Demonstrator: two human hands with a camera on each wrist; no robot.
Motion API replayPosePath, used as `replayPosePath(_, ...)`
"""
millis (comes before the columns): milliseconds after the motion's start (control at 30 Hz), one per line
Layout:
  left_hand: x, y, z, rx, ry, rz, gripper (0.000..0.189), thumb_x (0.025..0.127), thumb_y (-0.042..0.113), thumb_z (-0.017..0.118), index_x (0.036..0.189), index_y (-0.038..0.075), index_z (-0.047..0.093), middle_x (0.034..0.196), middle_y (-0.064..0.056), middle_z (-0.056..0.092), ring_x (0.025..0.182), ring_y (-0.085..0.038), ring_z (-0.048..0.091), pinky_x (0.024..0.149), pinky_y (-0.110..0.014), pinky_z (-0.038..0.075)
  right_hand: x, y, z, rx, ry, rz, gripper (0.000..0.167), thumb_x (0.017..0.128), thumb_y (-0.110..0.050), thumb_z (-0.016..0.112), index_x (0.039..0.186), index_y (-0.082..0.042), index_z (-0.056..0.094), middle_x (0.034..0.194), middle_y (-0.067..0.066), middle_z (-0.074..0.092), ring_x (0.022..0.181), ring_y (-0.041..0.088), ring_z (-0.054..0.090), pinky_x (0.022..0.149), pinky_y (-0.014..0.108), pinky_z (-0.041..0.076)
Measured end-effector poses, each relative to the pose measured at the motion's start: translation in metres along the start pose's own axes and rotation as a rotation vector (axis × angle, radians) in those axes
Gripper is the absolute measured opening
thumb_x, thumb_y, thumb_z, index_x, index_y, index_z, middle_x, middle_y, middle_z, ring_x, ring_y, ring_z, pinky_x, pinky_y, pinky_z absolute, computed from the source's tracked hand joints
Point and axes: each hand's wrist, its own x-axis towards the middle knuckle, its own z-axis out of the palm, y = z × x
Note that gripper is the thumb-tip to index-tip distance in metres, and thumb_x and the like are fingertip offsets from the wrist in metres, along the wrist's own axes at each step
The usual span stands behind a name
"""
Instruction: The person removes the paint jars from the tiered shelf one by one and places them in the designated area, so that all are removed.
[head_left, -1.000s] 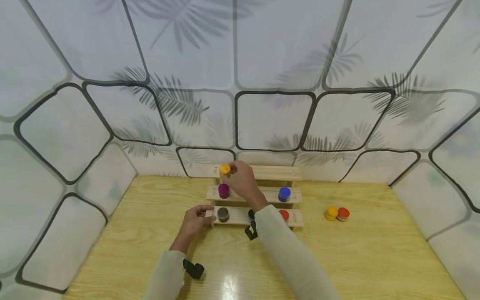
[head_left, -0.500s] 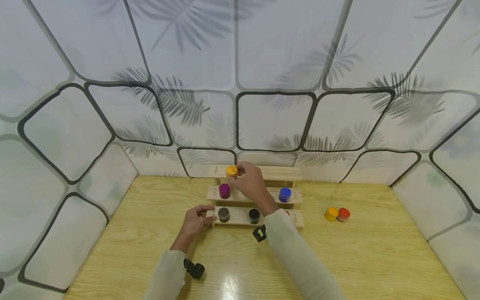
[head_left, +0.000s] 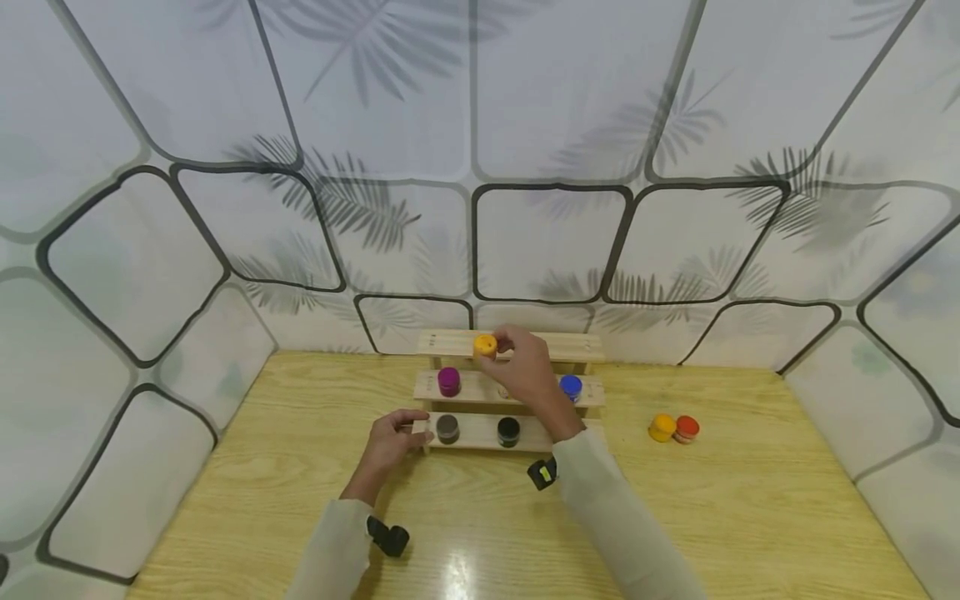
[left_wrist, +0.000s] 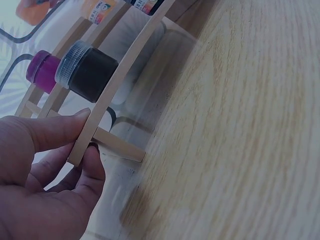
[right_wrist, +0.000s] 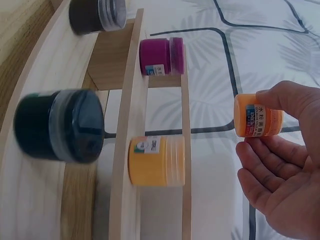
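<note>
My right hand pinches an orange paint jar between thumb and fingers, in front of the top tier of a three-step wooden rack. In the right wrist view that jar is off the wood, its label showing. My left hand grips the left end of the lowest tier, thumb above and fingers below in the left wrist view. Close by stands a dark grey jar. The middle tier bears a purple jar, a blue jar and a yellow-orange jar, mostly hidden in the head view.
A very dark jar stands mid-way on the lowest tier. To the right of the rack, a yellow jar and a red jar sit side by side on the wooden table. A patterned curtain hangs behind.
My right hand has carried the orange jar rightward along the top tier. Its forearm now hides the red jar on the lowest tier. My left hand stays put.
</note>
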Motion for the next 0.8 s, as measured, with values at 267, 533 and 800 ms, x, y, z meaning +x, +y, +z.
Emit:
replayPosePath(267, 0.004, -0.006, 0.002, 0.01, 0.03, -0.018, 0.032, 0.08, 0.005, 0.073, 0.111, 0.002, 0.067, 0.121, -0.015, 0.059, 0.088, -0.015, 0.048, 0.068, -0.023, 0.043, -0.01, 0.009, -0.016, -0.014, 0.035, 0.007, 0.029, 0.079, -0.017, 0.075, 0.104, -0.005, 0.066, 0.1, 0.01, 0.068, 0.094, 0.026, 0.062, 0.082, 0.04, 0.052)
replayPosePath(533, 0.004, -0.005, 0.001, 0.044, 0.023, -0.008, 0.032, 0.081, 0.009, 0.073, 0.112, 0.004, 0.067, 0.128, -0.014, 0.057, 0.102, -0.019, 0.048, 0.077, -0.024, 0.042, -0.019, 0.019, -0.03, -0.066, 0.017, 0.039, 0.034, 0.081, -0.022, 0.074, 0.108, -0.005, 0.064, 0.105, 0.01, 0.066, 0.099, 0.026, 0.06, 0.084, 0.043, 0.05)
replayPosePath(800, 0.004, -0.006, 0.001, 0.027, 0.01, -0.008, 0.032, 0.08, 0.008, 0.073, 0.111, 0.002, 0.067, 0.127, -0.017, 0.056, 0.101, -0.022, 0.052, 0.074, -0.024, 0.044, -0.029, 0.031, -0.044, -0.084, 0.02, 0.085, 0.038, 0.08, -0.024, 0.074, 0.111, -0.005, 0.063, 0.11, 0.011, 0.065, 0.104, 0.027, 0.059, 0.089, 0.045, 0.048)
